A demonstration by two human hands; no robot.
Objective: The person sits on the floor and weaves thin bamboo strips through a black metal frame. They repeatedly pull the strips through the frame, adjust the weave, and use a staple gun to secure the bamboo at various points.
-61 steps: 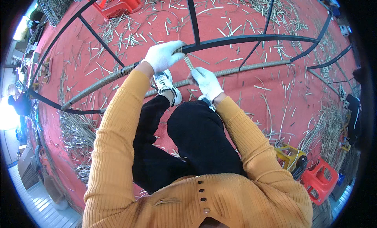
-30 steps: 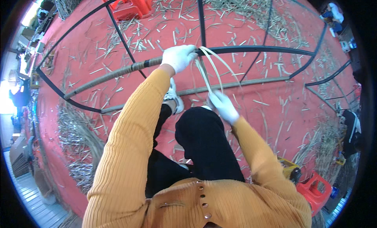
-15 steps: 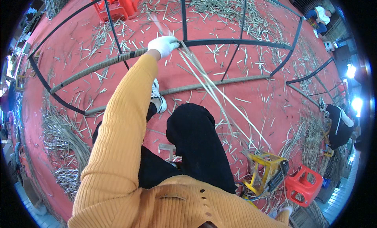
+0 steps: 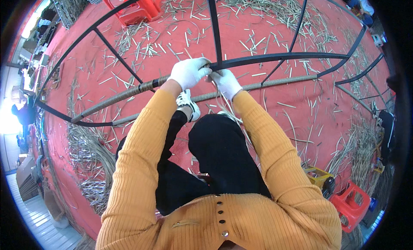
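Note:
A dark metal frame (image 4: 284, 57) stretches across in front of me. The left part of its near bar is wound with tan-grey rattan-like strips (image 4: 116, 97), and the right part is bare. My left hand (image 4: 188, 74), in a white glove, is closed around this bar where the winding stops, beside an upright. Close against it, my gloved right hand (image 4: 226, 83) pinches the loose strips (image 4: 224, 104) just under the bar. Their tails hang down toward my knee. The fingertips of both hands nearly meet, and part of the winding is hidden there.
Cut strips litter the red floor (image 4: 275, 121), with a long bundle (image 4: 92, 157) at left. A red stool (image 4: 137, 11) stands beyond the frame, another red stool (image 4: 350, 205) at lower right beside a yellow tool-like object (image 4: 317, 176). Another person (image 4: 363, 7) is at the far right.
My right hand has come up from the lower right to the bar beside my left hand. The strips, stretched toward the lower right before, now hang loosely. The view has shifted slightly.

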